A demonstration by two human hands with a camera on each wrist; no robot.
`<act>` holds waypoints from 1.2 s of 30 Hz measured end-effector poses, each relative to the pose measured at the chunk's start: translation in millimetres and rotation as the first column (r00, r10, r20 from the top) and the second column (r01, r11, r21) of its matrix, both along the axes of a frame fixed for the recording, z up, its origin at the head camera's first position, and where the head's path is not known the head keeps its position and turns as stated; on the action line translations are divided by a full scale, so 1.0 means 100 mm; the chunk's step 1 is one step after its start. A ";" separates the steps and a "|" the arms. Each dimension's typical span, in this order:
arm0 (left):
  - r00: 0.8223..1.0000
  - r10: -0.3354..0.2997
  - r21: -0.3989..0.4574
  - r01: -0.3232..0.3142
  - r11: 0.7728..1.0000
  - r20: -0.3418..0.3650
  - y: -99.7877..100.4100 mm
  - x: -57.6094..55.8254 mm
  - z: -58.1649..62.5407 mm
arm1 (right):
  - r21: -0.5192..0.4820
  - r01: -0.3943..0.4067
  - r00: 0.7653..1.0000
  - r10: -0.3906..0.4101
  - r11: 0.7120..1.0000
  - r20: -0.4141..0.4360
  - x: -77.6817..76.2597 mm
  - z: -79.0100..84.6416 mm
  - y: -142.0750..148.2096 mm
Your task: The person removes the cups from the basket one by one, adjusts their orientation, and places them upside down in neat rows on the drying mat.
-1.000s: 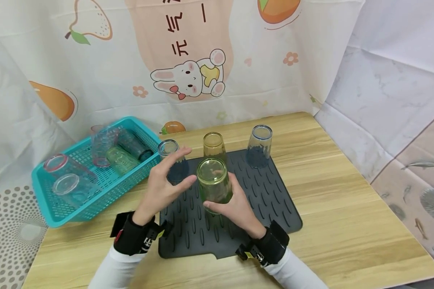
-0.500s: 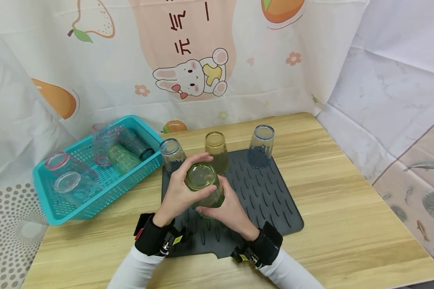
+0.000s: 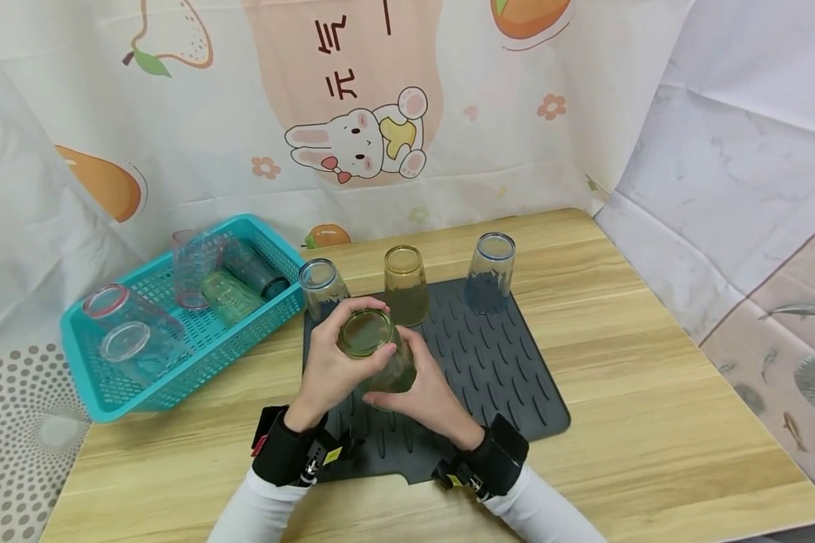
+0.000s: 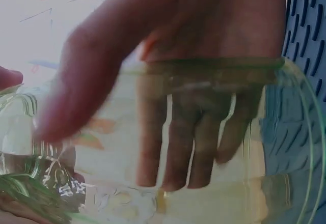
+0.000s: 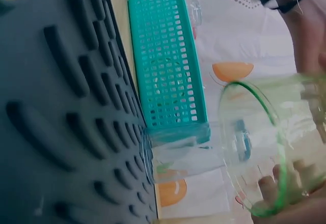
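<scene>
A green-tinted drinking glass (image 3: 368, 333) is held bottom-up and slightly tilted over the front of a dark ridged drying mat (image 3: 496, 369). The left hand (image 3: 333, 369) grips its upper end, thumb on the near side. Lower down, the right hand (image 3: 435, 391) holds the glass body. In the right wrist view the open rim of the green glass (image 5: 277, 147) stands apart from the mat (image 5: 46, 112). Behind the hands, an amber glass (image 3: 406, 290) and two blue-tinted glasses, one left (image 3: 321, 285) and one right (image 3: 491, 273), stand upside down on the mat.
At the left, a turquoise basket (image 3: 176, 394) contains several glasses lying or leaning, among them a green one (image 3: 231, 298) and a pink-rimmed one (image 3: 118, 305). A wooden table (image 3: 638, 392) extends right of the mat. A printed curtain (image 3: 502, 166) hangs behind it.
The left hand has come in from the left and taken hold of the glass alongside the right hand. The glass has shifted slightly left and tilted.
</scene>
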State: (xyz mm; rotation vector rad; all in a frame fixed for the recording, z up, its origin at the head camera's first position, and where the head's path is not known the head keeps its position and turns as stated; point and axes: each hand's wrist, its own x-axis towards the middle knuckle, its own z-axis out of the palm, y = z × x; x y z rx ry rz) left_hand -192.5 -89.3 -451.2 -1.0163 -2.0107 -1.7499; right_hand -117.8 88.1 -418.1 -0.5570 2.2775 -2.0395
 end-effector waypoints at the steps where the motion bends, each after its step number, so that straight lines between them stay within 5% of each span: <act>1: 1.000 0.008 0.008 -0.008 1.000 0.001 0.01 0.08 0.14 | 0.014 0.001 1.000 -0.001 1.000 -0.015 0.00 0.00 0.02; 6: 0.998 0.062 0.052 -0.062 0.997 0.002 -0.18 0.12 0.30 | 0.040 0.013 0.998 -0.011 0.999 -0.067 -0.01 0.02 0.18; 8: 0.995 0.095 0.081 -0.096 0.992 0.017 -0.36 -0.04 0.03 | 0.039 0.026 0.998 -0.023 0.999 -0.066 -0.01 0.04 0.23; 10: 0.992 0.125 0.109 -0.128 0.986 0.030 -0.52 -0.11 -0.09 | 0.032 0.040 0.998 -0.038 0.999 -0.057 -0.01 0.04 0.29; 17: 0.963 0.269 0.077 -0.270 0.960 0.016 -0.86 -0.22 -0.34 | 0.024 0.076 0.997 -0.076 0.997 -0.015 0.02 0.03 0.37; 24: 0.928 0.373 0.025 -0.373 0.927 0.004 -0.92 -0.21 -0.42 | 0.046 0.096 0.995 -0.097 0.994 0.018 0.07 0.03 0.37; 31: 0.898 0.441 -0.002 -0.441 0.898 -0.004 -0.86 -0.21 -0.50 | 0.051 0.100 0.994 -0.102 0.994 0.044 0.19 0.33 0.34; 36: 0.878 0.479 -0.015 -0.479 0.878 -0.022 -0.79 -0.22 -0.53 | 0.057 0.119 0.990 -0.123 0.991 0.067 0.20 0.35 0.34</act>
